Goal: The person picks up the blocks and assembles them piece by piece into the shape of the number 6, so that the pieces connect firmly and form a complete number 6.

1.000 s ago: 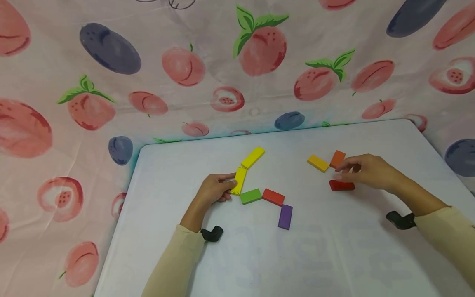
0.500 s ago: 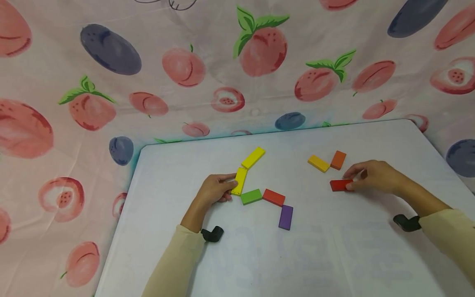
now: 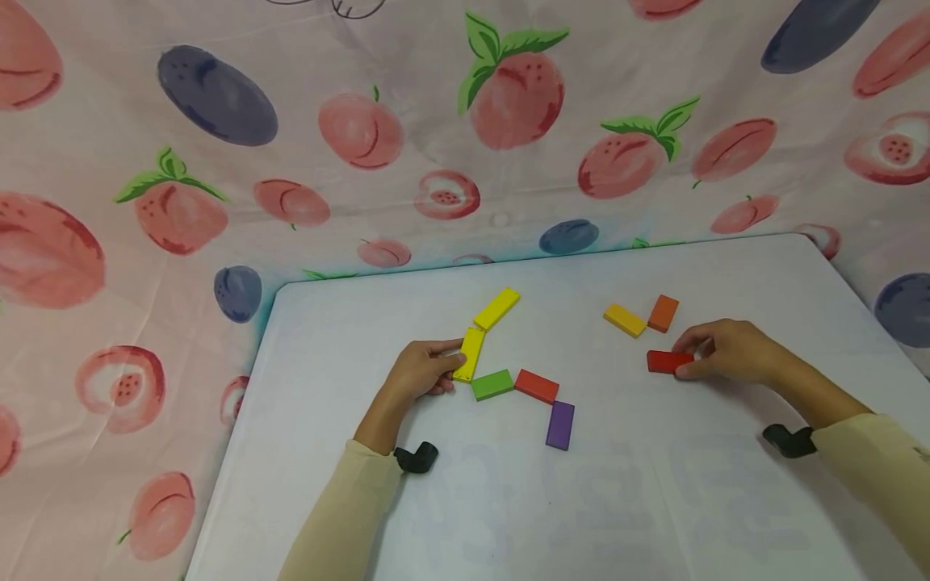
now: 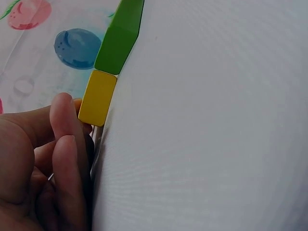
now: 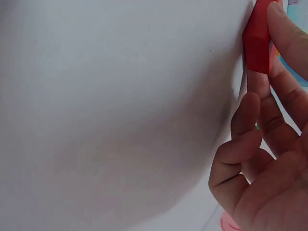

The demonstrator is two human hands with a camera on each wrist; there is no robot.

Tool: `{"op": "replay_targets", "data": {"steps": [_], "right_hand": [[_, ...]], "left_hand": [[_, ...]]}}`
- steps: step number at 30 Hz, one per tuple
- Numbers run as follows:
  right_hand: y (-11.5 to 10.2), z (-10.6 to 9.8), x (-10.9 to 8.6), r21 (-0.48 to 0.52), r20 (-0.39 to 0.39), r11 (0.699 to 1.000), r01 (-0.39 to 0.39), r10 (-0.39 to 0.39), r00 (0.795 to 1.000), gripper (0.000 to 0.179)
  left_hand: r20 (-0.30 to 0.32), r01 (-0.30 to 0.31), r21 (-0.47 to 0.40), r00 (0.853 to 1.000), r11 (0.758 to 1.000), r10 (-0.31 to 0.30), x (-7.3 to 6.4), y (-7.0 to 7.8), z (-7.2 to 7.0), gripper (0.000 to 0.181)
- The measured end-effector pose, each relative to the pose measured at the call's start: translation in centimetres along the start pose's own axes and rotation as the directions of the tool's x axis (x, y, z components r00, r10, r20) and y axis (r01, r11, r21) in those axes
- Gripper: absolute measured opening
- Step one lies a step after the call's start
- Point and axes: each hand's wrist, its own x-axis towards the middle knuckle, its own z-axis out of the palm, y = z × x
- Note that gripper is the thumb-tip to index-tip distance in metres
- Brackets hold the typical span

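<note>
On the white table my left hand [image 3: 421,369] pinches a yellow block [image 3: 472,349], thumb over its near end. The block's end [image 4: 97,97] shows beside the fingertips in the left wrist view. It meets a green block [image 3: 492,385] at its near end and another yellow block [image 3: 497,309] at its far end. At the right, my right hand [image 3: 734,353] holds a red block [image 3: 661,361] by its right end between thumb and fingers. The right wrist view shows the thumb on top of that red block [image 5: 260,43], with the other fingers bent below.
A second red block [image 3: 537,386] and a purple block [image 3: 560,425] continue the row from the green one. Beyond the right hand lie an amber block [image 3: 625,319] and an orange block [image 3: 663,313], corners close together. A fruit-printed cloth [image 3: 407,48] hangs behind the table.
My right hand has come down from beside the orange block onto the red block's right end and now grips it. The left hand stays in place on the yellow block.
</note>
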Motion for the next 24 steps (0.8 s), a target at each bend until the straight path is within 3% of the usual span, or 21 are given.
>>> {"op": "replay_targets", "data": {"steps": [14,24], "right_hand": [[-1.3,0.3,-0.3,0.092,0.045,0.995,-0.035,0.031,0.998,0.051],[-2.9,1.3,-1.0,0.229,0.123,0.973,0.033,-0.063,0.990,0.048]], "left_hand": [[0.001,-0.005,-0.005,1.000,1.000,0.005,0.0,0.0,0.0,0.041],[-0.008,-0.016,0.002,1.000,1.000,0.016,0.2,-0.4,0.1,0.040]]}}
